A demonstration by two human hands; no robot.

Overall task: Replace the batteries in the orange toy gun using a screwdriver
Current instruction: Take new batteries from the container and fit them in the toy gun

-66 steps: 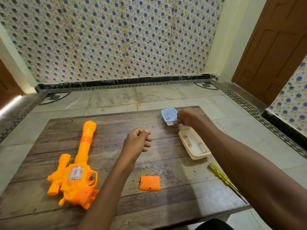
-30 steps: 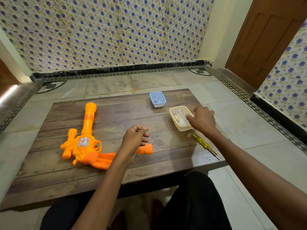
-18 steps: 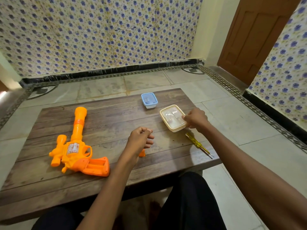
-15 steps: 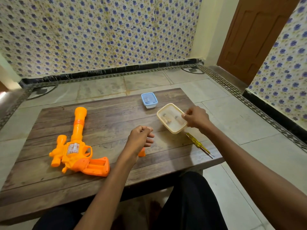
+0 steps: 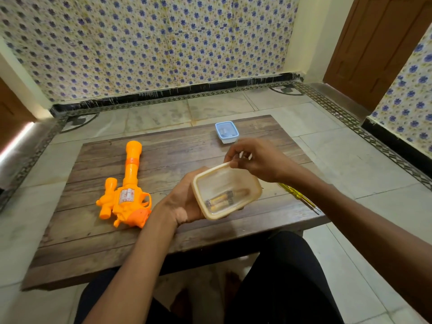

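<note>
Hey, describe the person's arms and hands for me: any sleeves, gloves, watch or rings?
The left forearm and right forearm are bare to the frame edge, with no sleeve in view. The left hand and right hand are ungloved, and no watch, bracelet or ring shows on them. Black trousers cover the lap.

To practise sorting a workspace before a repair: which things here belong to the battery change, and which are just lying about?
Belong to the job:
orange toy gun
yellow screwdriver
cream container in the left hand, batteries inside

Lying about:
small blue box, contents unclear
brown door
</note>
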